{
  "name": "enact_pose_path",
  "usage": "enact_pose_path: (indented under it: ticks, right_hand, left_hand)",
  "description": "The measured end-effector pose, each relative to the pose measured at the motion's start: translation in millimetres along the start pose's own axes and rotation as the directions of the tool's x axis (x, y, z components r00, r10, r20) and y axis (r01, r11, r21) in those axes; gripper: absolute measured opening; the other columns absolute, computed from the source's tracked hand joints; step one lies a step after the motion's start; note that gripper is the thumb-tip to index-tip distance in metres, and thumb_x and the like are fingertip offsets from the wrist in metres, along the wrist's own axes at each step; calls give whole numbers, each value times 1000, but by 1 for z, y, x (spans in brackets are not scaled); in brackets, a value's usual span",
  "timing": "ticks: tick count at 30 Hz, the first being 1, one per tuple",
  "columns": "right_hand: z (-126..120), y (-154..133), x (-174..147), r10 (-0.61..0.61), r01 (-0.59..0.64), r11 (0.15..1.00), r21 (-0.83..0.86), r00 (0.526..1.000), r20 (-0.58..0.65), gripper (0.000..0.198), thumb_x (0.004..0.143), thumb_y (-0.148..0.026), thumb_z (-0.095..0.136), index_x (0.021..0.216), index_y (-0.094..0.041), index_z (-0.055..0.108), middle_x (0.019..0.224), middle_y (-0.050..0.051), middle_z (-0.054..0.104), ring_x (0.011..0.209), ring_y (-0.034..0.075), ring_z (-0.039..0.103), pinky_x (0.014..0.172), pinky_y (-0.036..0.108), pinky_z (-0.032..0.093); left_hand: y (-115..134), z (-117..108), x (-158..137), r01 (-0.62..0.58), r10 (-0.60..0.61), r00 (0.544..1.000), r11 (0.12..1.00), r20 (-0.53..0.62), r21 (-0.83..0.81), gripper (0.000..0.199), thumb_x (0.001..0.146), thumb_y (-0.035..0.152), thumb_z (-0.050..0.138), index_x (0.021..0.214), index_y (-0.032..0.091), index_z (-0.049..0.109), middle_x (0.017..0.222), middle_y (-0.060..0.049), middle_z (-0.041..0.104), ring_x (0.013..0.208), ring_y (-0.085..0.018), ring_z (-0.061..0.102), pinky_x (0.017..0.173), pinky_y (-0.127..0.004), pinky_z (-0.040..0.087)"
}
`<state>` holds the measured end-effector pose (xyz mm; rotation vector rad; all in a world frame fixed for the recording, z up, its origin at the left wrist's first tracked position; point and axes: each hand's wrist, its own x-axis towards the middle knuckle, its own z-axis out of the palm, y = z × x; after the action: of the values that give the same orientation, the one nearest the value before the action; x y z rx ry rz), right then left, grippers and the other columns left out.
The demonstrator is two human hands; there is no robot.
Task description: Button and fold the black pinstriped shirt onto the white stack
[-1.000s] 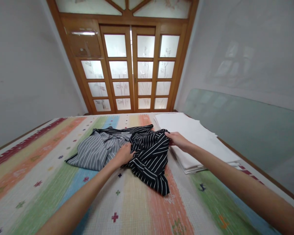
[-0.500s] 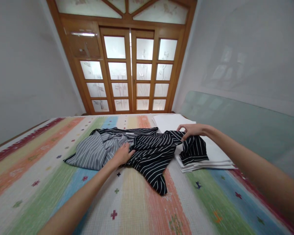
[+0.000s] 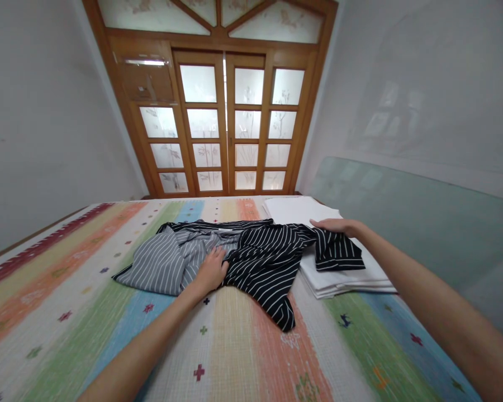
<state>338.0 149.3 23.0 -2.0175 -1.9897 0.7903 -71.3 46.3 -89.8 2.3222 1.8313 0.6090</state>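
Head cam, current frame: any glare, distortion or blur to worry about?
Head view: glass doors brightest, panes near washed out; head view: window-like reflections on the right wall and pale green panel; head view: door frame tapers downward, wide-angle look; head view: striped garment readable, black folds short on detail.

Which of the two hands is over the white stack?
The right hand, at the end of the garment over the stack. The left hand rests where grey meets black, left of the stack.
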Motion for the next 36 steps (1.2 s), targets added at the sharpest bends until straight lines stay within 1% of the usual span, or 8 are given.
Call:
enact_pose_path:
  ticks: [3,7,11,16,22,25,31,36]
  right_hand:
    - [-4,4,6,49,-13,961,-275,991,124,45,72,-59,67,82,-15,73,101,17,71,102,31,64,89,40,50]
    - [3,-1,19,76,-101,780,-617,995,-68,29,71,-29,73,94,-12,72,111,21,67,108,34,61,89,43,47]
    - [21,-26,31,-144,22,812,-584,976,-164,34,80,-12,52,110,-16,67,118,14,65,108,26,60,88,35,45]
    - [59,-77,46,-361,241,861,-447,910,-204,28,87,-17,45,105,-13,67,110,11,69,101,21,62,86,26,43]
    - [119,-125,61,-451,437,806,-400,890,64,38,93,-35,47,124,-19,61,125,9,64,115,23,58,97,30,40]
    - [144,-140,67,-429,461,787,-410,887,174,55,93,-53,39,136,-20,52,141,13,50,132,30,42,108,43,29]
    - [160,-152,78,-170,239,871,-430,966,192,95,79,-80,36,152,-22,22,159,13,9,142,44,11,108,63,17]
    - [157,-151,97,-97,148,902,-405,985,144,99,79,-81,27,154,-17,14,160,12,3,143,42,2,110,63,11]
  left_hand:
    - [0,-2,-4,-53,38,991,991,-125,-119,24,83,15,39,101,16,57,107,-13,64,109,-26,56,95,-41,43]
    - [4,-7,-13,-195,147,945,971,-292,-141,14,77,13,43,85,19,52,93,-9,61,95,-24,55,88,-40,44]
    - [8,-11,-18,-317,281,891,947,-356,-45,12,72,10,44,78,20,47,85,-7,58,88,-24,50,87,-41,40]
    - [8,-11,-21,-400,368,888,914,-275,-70,11,67,11,44,72,21,42,71,-4,51,71,-20,46,71,-34,40]
    - [6,-9,-30,-443,413,892,880,-185,-172,9,69,14,44,75,20,45,67,-1,51,63,-17,48,64,-30,39]
    - [8,-8,-31,-410,390,909,900,-149,-149,10,72,14,45,80,20,49,70,-3,55,67,-19,53,67,-31,42]
    - [10,-9,-25,-218,207,967,974,-147,-58,12,77,17,47,88,20,53,84,-8,64,82,-23,61,77,-34,45]
    - [13,-12,-19,-36,17,987,992,-157,-121,3,80,21,51,82,20,52,76,-5,63,72,-21,61,70,-31,43]
